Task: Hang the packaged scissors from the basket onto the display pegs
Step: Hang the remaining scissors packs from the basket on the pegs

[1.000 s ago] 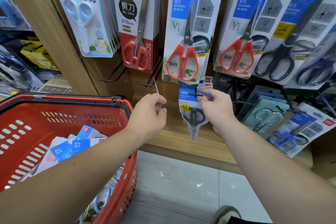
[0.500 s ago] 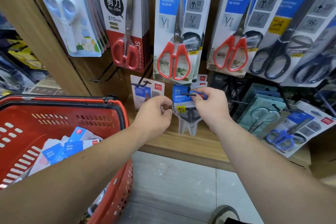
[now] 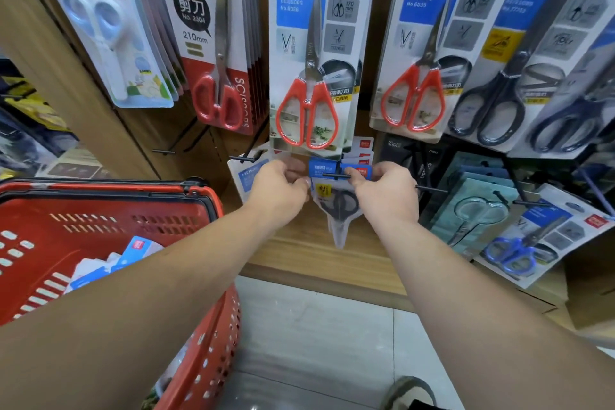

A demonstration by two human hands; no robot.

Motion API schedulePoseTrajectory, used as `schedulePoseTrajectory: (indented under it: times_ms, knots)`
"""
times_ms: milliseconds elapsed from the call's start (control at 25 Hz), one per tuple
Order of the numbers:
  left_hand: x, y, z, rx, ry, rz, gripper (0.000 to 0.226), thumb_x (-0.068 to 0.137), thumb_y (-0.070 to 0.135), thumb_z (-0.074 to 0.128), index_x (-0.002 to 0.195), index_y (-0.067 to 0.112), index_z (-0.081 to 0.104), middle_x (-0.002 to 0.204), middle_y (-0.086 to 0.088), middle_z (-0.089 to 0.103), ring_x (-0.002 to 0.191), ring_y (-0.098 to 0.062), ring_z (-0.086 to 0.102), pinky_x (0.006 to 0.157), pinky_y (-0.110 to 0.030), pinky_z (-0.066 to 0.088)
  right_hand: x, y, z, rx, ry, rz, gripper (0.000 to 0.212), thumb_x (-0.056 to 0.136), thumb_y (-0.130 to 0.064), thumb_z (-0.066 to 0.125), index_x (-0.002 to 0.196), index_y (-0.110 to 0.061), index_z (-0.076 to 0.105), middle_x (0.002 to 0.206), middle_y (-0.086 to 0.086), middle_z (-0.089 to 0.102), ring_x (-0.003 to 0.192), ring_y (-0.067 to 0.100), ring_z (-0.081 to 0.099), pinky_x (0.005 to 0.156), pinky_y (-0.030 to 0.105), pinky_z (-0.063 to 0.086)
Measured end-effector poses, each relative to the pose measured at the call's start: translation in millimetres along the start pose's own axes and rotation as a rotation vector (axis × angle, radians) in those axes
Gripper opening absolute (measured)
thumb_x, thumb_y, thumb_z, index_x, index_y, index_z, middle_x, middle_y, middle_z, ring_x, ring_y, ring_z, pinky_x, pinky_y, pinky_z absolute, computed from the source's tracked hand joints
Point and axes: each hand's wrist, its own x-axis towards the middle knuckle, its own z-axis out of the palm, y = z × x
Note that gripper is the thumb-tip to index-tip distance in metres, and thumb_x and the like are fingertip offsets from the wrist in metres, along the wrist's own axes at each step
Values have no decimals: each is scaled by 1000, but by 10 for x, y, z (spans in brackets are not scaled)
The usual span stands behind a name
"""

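A small clear pack of black-handled scissors [image 3: 337, 206] with a blue header card hangs point down in front of a black peg [image 3: 334, 175] on the lower row. My left hand [image 3: 278, 188] pinches the pack's upper left edge. My right hand [image 3: 386, 191] pinches the blue header at its upper right, by the peg's tip. More of the same packs [image 3: 364, 151] hang behind it. The red basket [image 3: 199, 196] at lower left holds several blue-and-white packs [image 3: 133, 251].
Large carded scissors hang on the upper pegs: red-handled ones [image 3: 307, 116] right above my hands, black-handled ones [image 3: 489, 110] to the right. Teal packs [image 3: 479, 210] and a blue-handled pack [image 3: 532, 243] fill the lower right. An empty peg [image 3: 163, 151] sticks out at left. Tiled floor lies below.
My left hand has moved right to the pack's left edge, and both hands have risen slightly with the pack at the peg. The camera has come closer to the shelf.
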Motion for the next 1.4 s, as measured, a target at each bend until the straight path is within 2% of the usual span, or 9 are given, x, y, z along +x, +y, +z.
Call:
schedulePoseTrajectory:
  times_ms: [80,200,440,640,800,920,1040,1200,1400]
  knots:
    - [-88,19,-84,25,-40,31,13,101,11,64,112,17,67,95,-7,73,88,-24,76,79,-40,63,-46,-25,37,14,-43,95,36,91,-54,72,102,-21,63,100,-1,68,86,21,63,71,33,47]
    - [-378,14,-391,72,-84,149,13,101,7,65,108,17,70,92,-8,73,74,-12,73,74,-32,64,-186,-41,120,-14,-195,65,35,87,-54,75,84,-20,66,84,-2,71,77,18,67,77,36,57]
    - [-1061,-390,-1544,199,-19,242,20,97,4,69,101,23,74,80,2,73,74,-29,74,71,-36,60,-1038,-332,446,-337,-423,-227,49,86,-58,69,59,-17,65,62,-2,68,83,25,72,82,36,59]
    - [-1458,-1528,-2332,344,-16,-43,16,95,16,69,101,30,69,86,6,73,74,-21,72,75,-30,54,-1761,-743,793,-428,-351,-727,52,93,-57,63,62,-17,53,62,-4,58,76,21,62,66,33,46]
    - [-1551,-2108,-2628,725,-126,-320,27,99,22,66,121,8,69,111,-14,73,111,-34,68,85,-31,45,-1928,-816,1233,-471,-570,-930,43,93,-53,66,63,-24,54,65,-9,60,74,14,63,67,38,54]
    - [-1234,-2150,-2751,619,-66,-411,32,101,33,65,116,4,67,103,-16,67,110,-36,68,84,-32,47,-1831,-837,1548,-577,-768,-897,33,91,-52,68,74,-25,64,71,-10,65,77,13,63,76,43,57]
    - [-953,-2196,-2640,408,0,-435,34,94,35,76,114,16,55,123,-18,67,105,-33,67,91,-39,56,-1709,-855,1779,-616,-855,-818,26,92,-48,70,79,-25,70,74,-11,69,76,11,64,78,43,57]
    - [-771,-2389,-2417,595,-7,-464,71,79,61,82,129,19,54,123,-7,59,115,-27,59,95,-38,51,-1616,-866,2009,-575,-858,-716,24,94,-43,70,77,-26,71,80,-11,71,82,11,66,79,42,58]
    - [-687,-2470,-2316,113,31,-549,39,79,32,91,102,13,66,83,-4,72,69,-14,68,66,-31,58,-1565,-804,2175,-475,-874,-564,26,96,-35,70,75,-20,72,83,-6,73,86,16,67,80,39,57]
